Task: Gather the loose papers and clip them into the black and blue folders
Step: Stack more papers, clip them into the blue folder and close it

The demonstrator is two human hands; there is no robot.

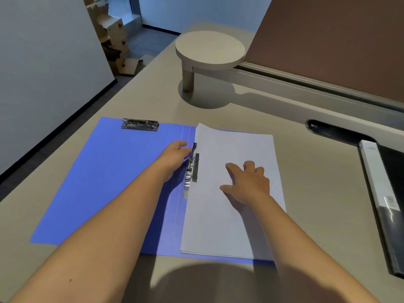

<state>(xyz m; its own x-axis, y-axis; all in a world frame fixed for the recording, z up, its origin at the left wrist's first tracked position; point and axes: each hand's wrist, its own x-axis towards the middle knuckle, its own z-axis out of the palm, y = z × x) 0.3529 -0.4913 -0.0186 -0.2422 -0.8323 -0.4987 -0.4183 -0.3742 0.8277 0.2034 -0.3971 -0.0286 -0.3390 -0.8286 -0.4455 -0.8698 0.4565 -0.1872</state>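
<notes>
The blue folder [105, 178] lies open flat on the desk. A stack of white papers [231, 226] rests on its right half. Along the spine sits a metal lever clip [192, 167] with its black bar over the papers' left edge. My left hand [172, 158] is at that clip, fingers curled against its lever. My right hand [247, 182] presses flat on the papers, fingers spread. A second metal clip [140, 124] is at the top of the left cover. The black folder [387, 193] lies closed at the right edge of the desk.
A round raised stand [209, 49] on a short post stands at the back of the desk [317, 193]. A brown partition [341, 40] runs along the right rear. A dark cable slot [328, 130] is behind the black folder. Cardboard boxes [113, 36] sit on the floor.
</notes>
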